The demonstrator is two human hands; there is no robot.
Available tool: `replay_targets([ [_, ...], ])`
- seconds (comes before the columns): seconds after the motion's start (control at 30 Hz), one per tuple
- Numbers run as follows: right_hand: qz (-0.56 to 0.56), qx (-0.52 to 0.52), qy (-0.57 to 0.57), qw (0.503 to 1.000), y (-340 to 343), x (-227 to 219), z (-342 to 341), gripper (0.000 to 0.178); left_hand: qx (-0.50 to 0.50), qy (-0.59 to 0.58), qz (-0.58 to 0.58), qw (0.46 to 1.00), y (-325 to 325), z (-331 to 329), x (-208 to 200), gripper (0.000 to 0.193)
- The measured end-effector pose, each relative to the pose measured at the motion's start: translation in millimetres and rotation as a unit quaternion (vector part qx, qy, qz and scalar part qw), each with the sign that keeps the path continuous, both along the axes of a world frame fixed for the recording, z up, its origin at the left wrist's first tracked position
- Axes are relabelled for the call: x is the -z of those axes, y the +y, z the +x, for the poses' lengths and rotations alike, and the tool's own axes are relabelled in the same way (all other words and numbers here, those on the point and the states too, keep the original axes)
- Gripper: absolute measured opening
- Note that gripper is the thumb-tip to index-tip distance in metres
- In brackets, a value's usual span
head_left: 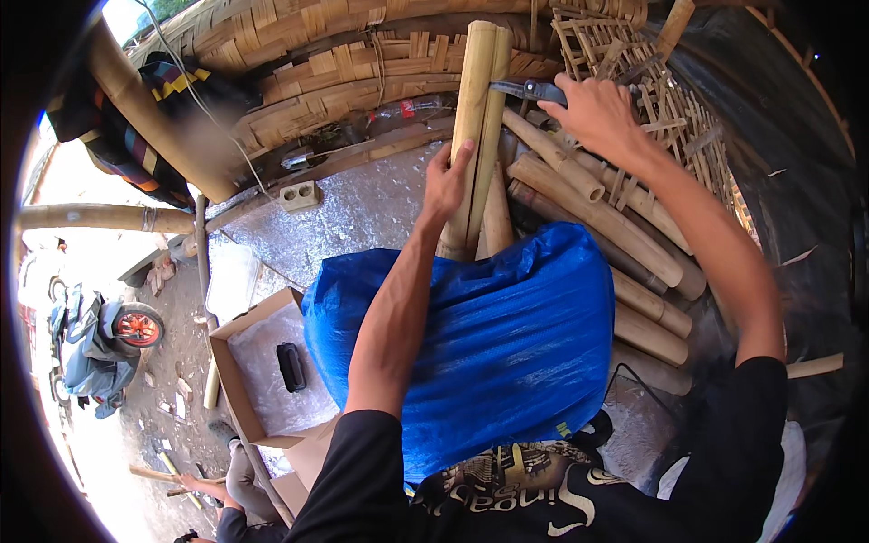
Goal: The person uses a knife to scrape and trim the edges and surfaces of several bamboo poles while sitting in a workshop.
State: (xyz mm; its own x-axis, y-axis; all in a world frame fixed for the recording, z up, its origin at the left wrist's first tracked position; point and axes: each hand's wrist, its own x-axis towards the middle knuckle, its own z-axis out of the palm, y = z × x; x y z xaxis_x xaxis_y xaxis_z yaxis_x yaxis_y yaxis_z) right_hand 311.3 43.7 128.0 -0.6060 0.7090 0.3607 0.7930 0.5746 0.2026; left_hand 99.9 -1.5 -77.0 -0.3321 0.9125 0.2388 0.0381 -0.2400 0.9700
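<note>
My left hand [445, 184] is closed around a thick, pale bamboo pole [474, 86], which stands nearly upright in front of me. A lengthwise gap or seam divides its face. In my right hand [599, 116] is a knife with a dark handle [546, 92]; the fingers are wrapped round it. Its curved grey blade [512, 88] points left and meets the right side of the pole near the top. Blue plastic sheeting [471, 353] covers my lap, and the pole's lower end is hidden behind its far edge.
Several cut bamboo poles [625, 235] lie piled at right, below a bamboo lattice [674, 118]. At left, a cardboard box [256, 418] holds a black case [291, 366]. Beyond are a concrete block [299, 195], a plastic bottle [407, 109], a motorcycle [95, 339] and another person's arm [206, 487].
</note>
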Motion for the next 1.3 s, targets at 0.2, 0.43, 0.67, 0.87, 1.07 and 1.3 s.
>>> replay_targets([
  [0.2,-0.354,0.102,0.132,0.920,21.9,9.1,19.1,0.057,-0.031,0.087,-0.048,0.995,-12.5,16.9,-15.2,0.060],
  [0.43,-0.060,0.049,-0.019,0.997,11.8,-0.4,32.4,0.044,0.004,0.107,-0.061,0.992,-14.9,20.3,-22.2,0.062],
  [0.67,0.112,-0.070,-0.073,0.989,34.2,2.8,35.3,0.047,-0.002,0.115,-0.011,0.993,-14.7,24.3,-16.2,0.066],
  [0.87,-0.435,0.120,0.019,0.892,50.1,-50.1,35.7,0.058,0.053,0.082,-0.039,0.994,-15.3,20.5,-13.5,0.065],
  [1.07,0.020,-0.086,-0.100,0.991,57.2,-33.6,51.0,0.055,0.063,0.114,-0.054,0.990,-13.4,27.2,-14.3,0.067],
  [1.3,0.151,0.082,-0.056,0.983,93.7,-112.2,44.2,0.046,0.111,0.080,-0.045,0.990,-33.6,-10.9,-15.9,0.059],
])
